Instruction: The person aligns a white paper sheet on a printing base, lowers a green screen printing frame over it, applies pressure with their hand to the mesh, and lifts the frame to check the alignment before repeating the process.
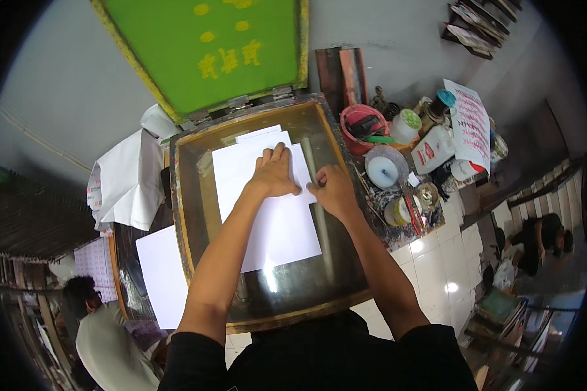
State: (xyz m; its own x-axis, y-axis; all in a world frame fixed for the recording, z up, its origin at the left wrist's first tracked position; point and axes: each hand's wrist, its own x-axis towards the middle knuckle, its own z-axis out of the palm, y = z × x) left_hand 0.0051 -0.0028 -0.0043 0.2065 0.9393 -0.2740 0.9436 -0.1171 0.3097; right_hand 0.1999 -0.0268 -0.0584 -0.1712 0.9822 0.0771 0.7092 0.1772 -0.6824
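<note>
A white sheet of paper [282, 234] lies on the glass top of a wooden-framed table [287, 301]. Beneath it, another white piece [301, 171] sticks out at the right side and the far edge. My left hand [274, 173] presses flat on the sheet, fingers stretched out and thumb spread toward the right. Curled at the right edge of the white piece, my right hand [334, 191] has its thumb and forefinger together on that edge. How much of the paper sits between those fingertips is hard to see.
A green screen-printing frame [176, 52] stands raised, hinged at the table's far side. At right are a pink bucket [359, 130], a white jug [435, 148] and several paint pots. Another white sheet [162, 277] lies left; one person [114, 345] is lower left, another [542, 241] far right.
</note>
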